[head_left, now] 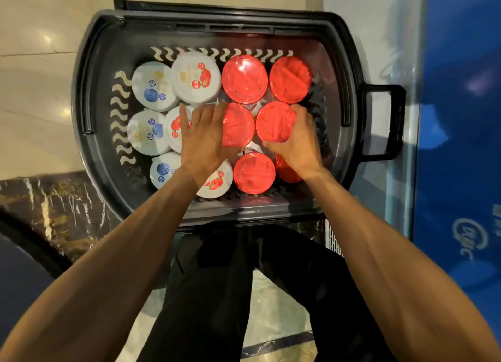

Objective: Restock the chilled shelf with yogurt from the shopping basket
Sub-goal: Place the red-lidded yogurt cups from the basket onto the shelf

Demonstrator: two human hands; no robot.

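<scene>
A black shopping basket (89, 95) stands on the floor, packed with yogurt cups seen from above. Several red-lidded cups fill its right half, and white-lidded cups with blueberry (153, 86) or strawberry (196, 76) pictures fill the left. My left hand (204, 142) wraps around the middle-row red-lidded cup (240, 125), fingers over its left edge. My right hand (299, 142) grips the neighbouring red-lidded cup (275, 121), thumb at its near rim and fingers around the right side. Both cups sit level among the others.
The basket's pull handle (385, 120) sticks out to the right, toward a glass-fronted blue cabinet (461, 117). Cream floor tiles lie to the left, dark marble tiles (54, 199) at the near left. My dark trouser legs (217, 294) stand just below the basket.
</scene>
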